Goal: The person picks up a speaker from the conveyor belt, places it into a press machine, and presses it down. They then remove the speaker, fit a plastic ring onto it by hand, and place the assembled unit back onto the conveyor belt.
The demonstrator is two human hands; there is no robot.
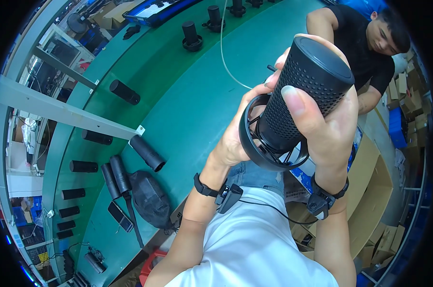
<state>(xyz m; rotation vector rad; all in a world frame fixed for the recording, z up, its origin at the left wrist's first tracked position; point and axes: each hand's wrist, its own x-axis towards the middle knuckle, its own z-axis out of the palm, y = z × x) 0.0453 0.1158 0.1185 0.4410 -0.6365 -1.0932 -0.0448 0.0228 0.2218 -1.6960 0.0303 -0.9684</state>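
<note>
Close in front of me is a black cylinder (300, 91) with rows of small raised dots and a smooth flat end cap. It is tilted, the cap end up and to the right. A wide black ring (269, 165) on thin spokes surrounds its lower end. My right hand (329, 134) is closed round the cylinder, its thumb pressed on the dotted side. From the left and behind, my left hand (234, 141) grips the same piece near the ring; part of its fingers is hidden. A thin black stub (272, 68) shows beside the left fingertips.
A green curved bench (192, 100) carries several black cylinders, some lying, others standing in rings (191, 43). A black mesh bag (150, 198) and a phone (120, 216) lie at the left. Another person (365, 43) is at far right. An open cardboard box (369, 186) stands at right.
</note>
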